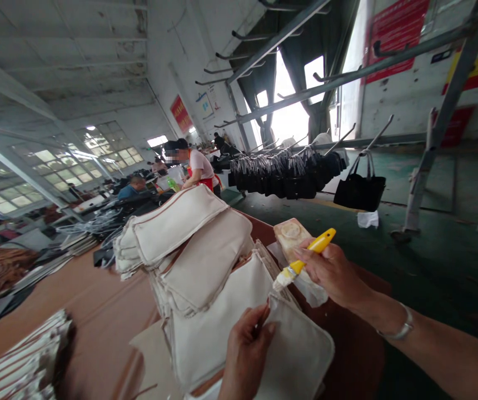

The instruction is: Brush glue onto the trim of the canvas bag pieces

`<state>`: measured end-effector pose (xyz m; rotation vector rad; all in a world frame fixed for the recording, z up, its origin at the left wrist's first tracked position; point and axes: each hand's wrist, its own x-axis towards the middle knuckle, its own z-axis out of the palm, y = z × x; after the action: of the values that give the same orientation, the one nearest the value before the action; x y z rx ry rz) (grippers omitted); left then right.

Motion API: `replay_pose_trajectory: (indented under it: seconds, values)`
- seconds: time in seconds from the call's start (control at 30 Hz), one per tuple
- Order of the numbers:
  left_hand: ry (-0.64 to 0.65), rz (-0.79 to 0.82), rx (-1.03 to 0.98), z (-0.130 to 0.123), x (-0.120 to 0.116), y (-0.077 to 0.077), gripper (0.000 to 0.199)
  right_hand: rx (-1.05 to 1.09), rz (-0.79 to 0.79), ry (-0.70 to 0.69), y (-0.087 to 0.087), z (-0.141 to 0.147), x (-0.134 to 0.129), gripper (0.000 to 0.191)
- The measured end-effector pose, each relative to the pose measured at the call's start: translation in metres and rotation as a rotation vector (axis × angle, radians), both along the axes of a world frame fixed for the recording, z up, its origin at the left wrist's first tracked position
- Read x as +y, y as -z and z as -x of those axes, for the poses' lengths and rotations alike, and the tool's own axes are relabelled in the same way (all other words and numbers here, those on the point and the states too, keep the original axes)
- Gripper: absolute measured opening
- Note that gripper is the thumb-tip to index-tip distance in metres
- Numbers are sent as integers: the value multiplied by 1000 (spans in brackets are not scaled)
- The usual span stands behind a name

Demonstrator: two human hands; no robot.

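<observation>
My right hand grips a paintbrush with a yellow handle. Its pale, coated bristles point down and left, close to the edge of a cream bag panel. Pinched at that panel's upper corner are the fingers of my left hand. Under and beyond it lie stacks of similar cream panels with brown edging, overlapping one another. Behind my right hand stands a cream-coloured container with a round opening, partly hidden by my fingers.
A brown-covered table carries the stacks, with more edged pieces at lower left. To the right, a metal rack holds several black bags on hooks. A person in a red apron bends over work beyond the stacks.
</observation>
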<state>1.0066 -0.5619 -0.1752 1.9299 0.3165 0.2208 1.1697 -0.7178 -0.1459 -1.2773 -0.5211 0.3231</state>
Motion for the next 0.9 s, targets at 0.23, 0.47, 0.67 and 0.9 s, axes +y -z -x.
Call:
replay_pose_trajectory:
  seconds: [0.23,0.47,0.67,0.9]
  values:
    - [-35,-180,-28,11,-14,-3,34,-100,72,25,-2,3,-6,33]
    - [-102,-409,-155,22,-25,5,15,72,-3,-117,-9,0,-5,32]
    - [-145,-476,-148,26,-26,10,13,162,81,-479,-26,5,-26,32]
    - [-136,-545,-149,24,-33,6,13,19,84,-254,-23,11,-26,30]
